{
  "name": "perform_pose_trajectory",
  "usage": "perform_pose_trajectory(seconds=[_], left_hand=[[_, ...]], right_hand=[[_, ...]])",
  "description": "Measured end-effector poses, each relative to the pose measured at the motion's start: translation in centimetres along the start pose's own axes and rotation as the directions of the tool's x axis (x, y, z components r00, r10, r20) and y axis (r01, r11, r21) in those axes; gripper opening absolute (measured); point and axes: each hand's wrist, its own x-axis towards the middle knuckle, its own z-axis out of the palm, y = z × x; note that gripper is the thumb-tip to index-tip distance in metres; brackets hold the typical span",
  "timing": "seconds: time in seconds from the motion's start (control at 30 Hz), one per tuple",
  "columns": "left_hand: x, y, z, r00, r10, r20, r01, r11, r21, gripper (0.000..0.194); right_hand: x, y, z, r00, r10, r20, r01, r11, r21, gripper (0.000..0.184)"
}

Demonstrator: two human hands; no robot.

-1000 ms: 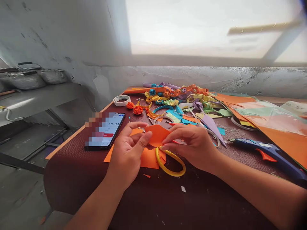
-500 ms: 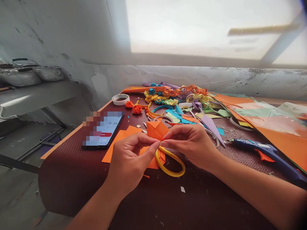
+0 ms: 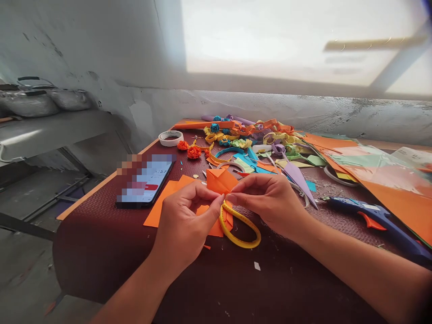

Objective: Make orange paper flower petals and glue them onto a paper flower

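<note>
A small folded piece of orange paper (image 3: 221, 180) is held up just above the table, pinched at its lower edge by both hands. My left hand (image 3: 184, 225) grips it from the left with thumb and forefinger. My right hand (image 3: 270, 200) pinches it from the right, fingers curled. Under the hands lie yellow-handled scissors (image 3: 240, 225) on top of a flat orange sheet (image 3: 165, 200).
A phone (image 3: 145, 182) lies at the left on the dark red table mat (image 3: 111, 252). A blue glue gun (image 3: 378, 218) lies at the right, large orange sheets (image 3: 401, 198) beyond it. Coloured paper strips and rolled flowers (image 3: 243, 139) and a tape roll (image 3: 170, 137) crowd the far side.
Both hands raised the orange piece and folded it smaller; the pinch moved to its lower edge. Over the last half second the hands barely shifted.
</note>
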Motion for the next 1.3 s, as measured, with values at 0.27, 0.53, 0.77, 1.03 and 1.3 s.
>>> perform_pose_trajectory(seconds=[0.27,0.53,0.77,1.03,1.3], left_hand=[[-0.2,0.0,0.1,0.999,0.028,-0.035,-0.03,0.997,-0.065,0.02],[-0.2,0.7,0.4,0.996,-0.092,-0.018,0.085,0.964,-0.25,0.051],[0.2,0.9,0.5,0.989,-0.14,0.045,0.147,0.944,-0.294,0.065],[0.2,0.5,0.1,0.988,-0.137,-0.072,0.104,0.933,-0.343,0.065],[0.4,0.1,-0.2,0.96,-0.142,0.243,0.22,0.917,-0.332,0.028]], right_hand=[[0.1,0.0,0.0,1.0,-0.02,0.016,0.019,0.998,0.064,0.046],[0.0,0.0,-0.2,0.996,-0.037,0.08,0.028,0.994,0.107,0.057],[0.0,-0.2,-0.1,0.993,-0.038,0.115,0.025,0.993,0.111,0.058],[-0.6,-0.2,0.0,0.989,-0.102,0.105,0.094,0.993,0.078,0.047],[-1.1,-0.3,-0.5,0.899,-0.389,0.199,0.43,0.87,-0.243,0.012]])
